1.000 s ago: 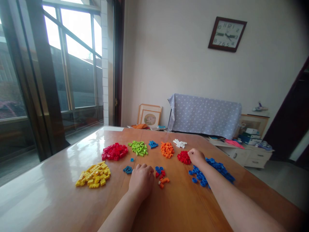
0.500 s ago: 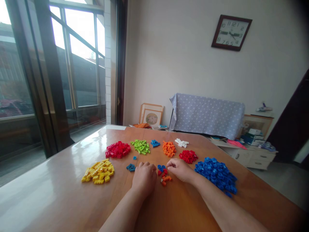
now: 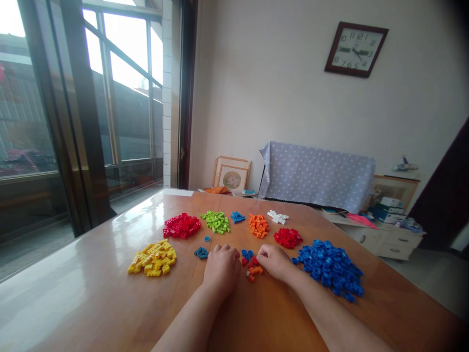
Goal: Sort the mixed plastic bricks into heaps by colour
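Note:
My left hand [image 3: 222, 268] rests on the table, palm down, its fingers curled and their tips hidden from me. Just right of it lies a small group: blue round pieces [image 3: 247, 254], red bricks [image 3: 252, 262] and orange bricks [image 3: 255, 271]. My right hand [image 3: 274, 260] is closed at the group's right side, fingertips beside the red bricks. Whatever either hand holds, if anything, is hidden. Dark blue bricks [image 3: 201, 253] lie left of my left hand, with a single blue brick [image 3: 207, 238] beyond them.
Around the wooden table [image 3: 110, 303] are piles of yellow bricks [image 3: 154, 259], red bricks [image 3: 182, 226], lime bricks [image 3: 216, 222], orange bricks [image 3: 258, 226], white bricks [image 3: 277, 217] and blue round pieces [image 3: 330, 266]. More red bricks [image 3: 288, 238] lie at right. A dotted cloth [image 3: 317, 176] hangs behind.
My right hand has come slightly toward me, from beside the small blue round pieces to beside the red bricks. My left hand stays almost where it was. The view has shifted slightly.

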Demonstrator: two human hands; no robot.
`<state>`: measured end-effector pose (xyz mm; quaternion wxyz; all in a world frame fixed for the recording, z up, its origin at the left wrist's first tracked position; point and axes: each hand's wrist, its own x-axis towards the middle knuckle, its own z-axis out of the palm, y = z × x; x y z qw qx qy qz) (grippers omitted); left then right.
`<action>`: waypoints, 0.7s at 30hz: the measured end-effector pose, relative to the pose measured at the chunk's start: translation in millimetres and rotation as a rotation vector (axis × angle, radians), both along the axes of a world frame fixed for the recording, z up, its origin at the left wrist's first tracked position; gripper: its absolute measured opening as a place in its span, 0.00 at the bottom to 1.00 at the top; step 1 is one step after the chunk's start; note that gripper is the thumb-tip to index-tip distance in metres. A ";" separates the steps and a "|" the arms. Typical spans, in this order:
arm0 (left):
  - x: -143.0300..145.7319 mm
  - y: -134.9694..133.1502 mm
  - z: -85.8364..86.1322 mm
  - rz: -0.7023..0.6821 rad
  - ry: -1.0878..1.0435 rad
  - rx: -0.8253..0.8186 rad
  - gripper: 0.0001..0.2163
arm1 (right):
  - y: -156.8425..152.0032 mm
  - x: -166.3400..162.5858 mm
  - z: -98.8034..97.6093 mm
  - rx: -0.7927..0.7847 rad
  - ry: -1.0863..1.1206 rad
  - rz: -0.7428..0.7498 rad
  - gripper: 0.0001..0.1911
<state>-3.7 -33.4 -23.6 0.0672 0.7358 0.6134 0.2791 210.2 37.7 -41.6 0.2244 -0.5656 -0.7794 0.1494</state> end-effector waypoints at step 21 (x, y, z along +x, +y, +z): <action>0.5 -0.8 2.0 -0.002 -0.006 -0.013 0.11 | 10.4 23.3 -7.2 0.011 0.110 0.072 0.12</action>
